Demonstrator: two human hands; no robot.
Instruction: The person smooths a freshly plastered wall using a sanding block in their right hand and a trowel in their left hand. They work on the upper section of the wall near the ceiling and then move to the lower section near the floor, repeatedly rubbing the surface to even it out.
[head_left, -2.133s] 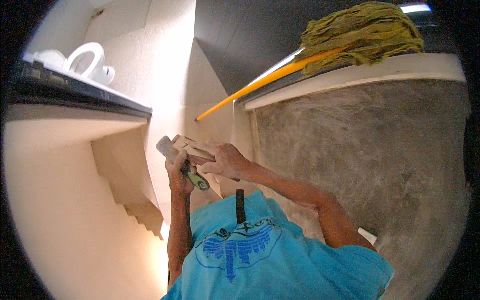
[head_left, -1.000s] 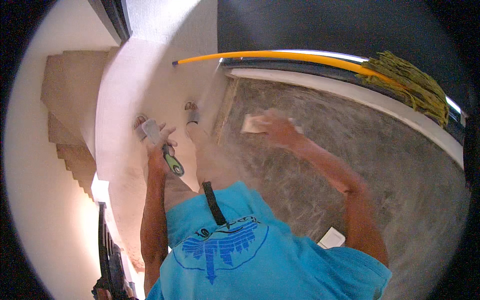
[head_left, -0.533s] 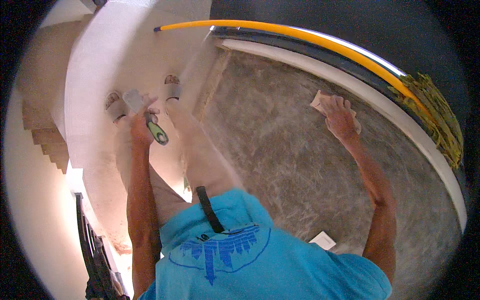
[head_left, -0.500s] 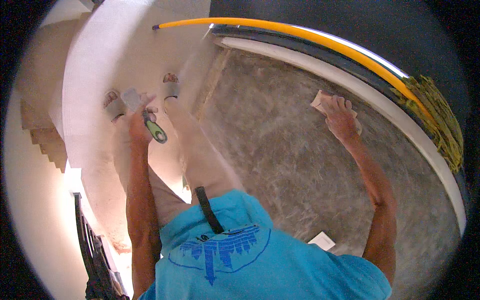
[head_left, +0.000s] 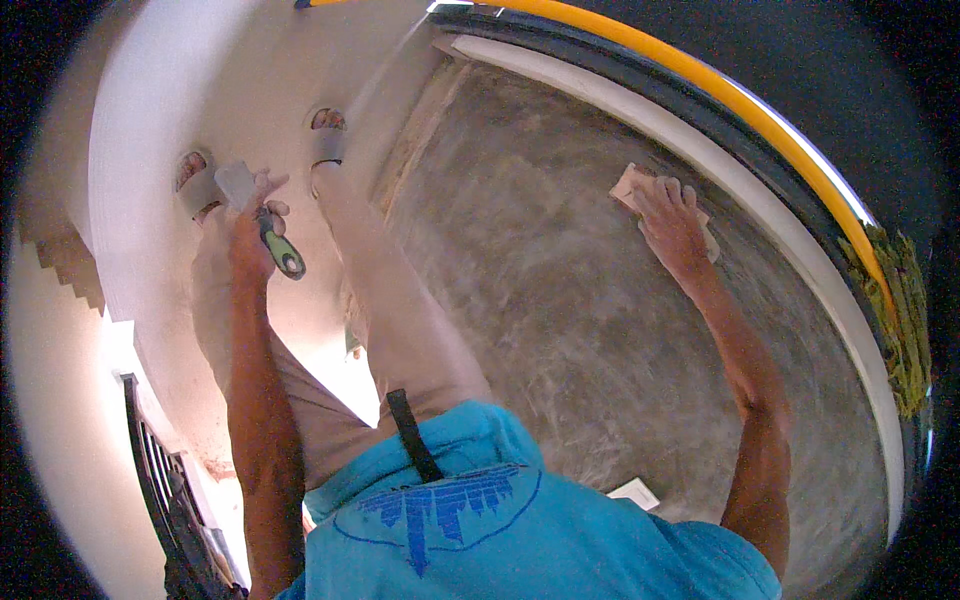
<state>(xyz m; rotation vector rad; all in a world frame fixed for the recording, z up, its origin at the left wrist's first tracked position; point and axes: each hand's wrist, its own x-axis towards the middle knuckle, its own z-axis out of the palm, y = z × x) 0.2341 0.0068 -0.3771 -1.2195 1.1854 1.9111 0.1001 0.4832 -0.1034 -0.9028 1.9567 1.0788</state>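
Observation:
In my left hand (head_left: 258, 225) is a putty knife with a green and black handle (head_left: 284, 255). My fingers are wrapped round it, and its pale flat blade (head_left: 235, 186) points away from me, above my feet. At the right, my right hand (head_left: 675, 222) lies over a pale, folded piece that looks like sandpaper (head_left: 625, 188). It is pressed flat against the mottled grey wall surface (head_left: 560, 270). Most of the sheet is hidden under my palm and fingers; its edges stick out on both sides.
A white rim (head_left: 720, 165) borders the grey surface. Beyond it runs a yellow pole (head_left: 690, 70) ending in frayed greenish bristles (head_left: 905, 320). A white plate (head_left: 636, 493) sits low on the grey surface. Dark railing (head_left: 160, 470) and steps (head_left: 70, 268) are at the left.
The view has shifted, so the pole and rim appear higher and my feet further up and left. My right hand has moved slightly with the sandpaper; both hands keep their holds.

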